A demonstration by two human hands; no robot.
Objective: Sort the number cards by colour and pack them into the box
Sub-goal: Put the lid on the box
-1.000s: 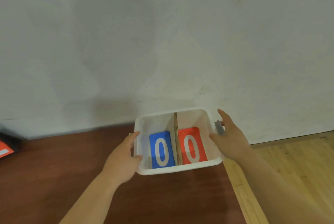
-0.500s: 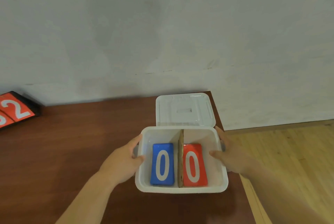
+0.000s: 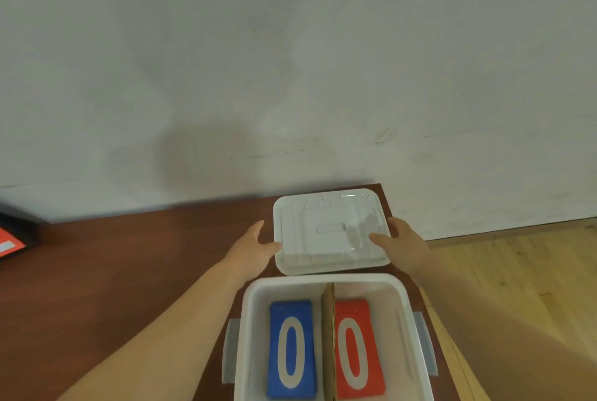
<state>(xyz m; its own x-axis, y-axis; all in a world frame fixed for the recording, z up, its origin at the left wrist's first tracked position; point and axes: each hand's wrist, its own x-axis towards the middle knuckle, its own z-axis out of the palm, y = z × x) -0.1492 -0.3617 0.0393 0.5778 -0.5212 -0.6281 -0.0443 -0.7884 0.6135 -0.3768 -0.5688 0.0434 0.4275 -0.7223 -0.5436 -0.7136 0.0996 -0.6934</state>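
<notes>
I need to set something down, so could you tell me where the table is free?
Free: the table between red board and left arm. Crowded: the lid, left hand and right hand at it; only a thin strip right of the box.
</notes>
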